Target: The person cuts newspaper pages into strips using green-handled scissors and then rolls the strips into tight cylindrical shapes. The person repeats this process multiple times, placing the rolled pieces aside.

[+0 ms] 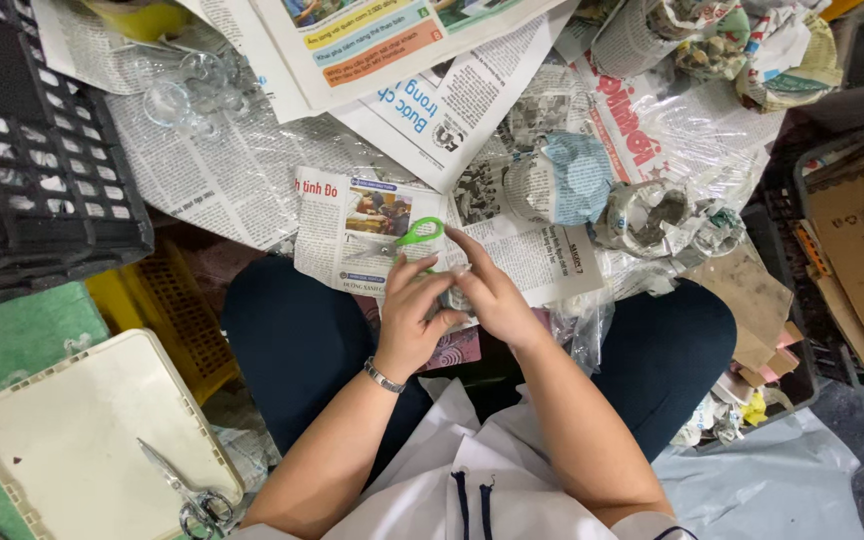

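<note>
Both hands met over my lap: left hand & right hand curled w/ fingers pinching a small clear item, can't tell what, beside green tape dispenser on newspaper sheet. Scissors lay on white lid, well apart.

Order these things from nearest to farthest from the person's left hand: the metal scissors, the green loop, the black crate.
1. Green loop: just above the left hand, at its fingertips.
2. Metal scissors: lower left, on the white lid.
3. Black crate: far upper left.

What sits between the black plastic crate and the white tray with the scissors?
Head view: a yellow slatted plastic crate and a green mat lie between black plastic crate and white tray.
</note>
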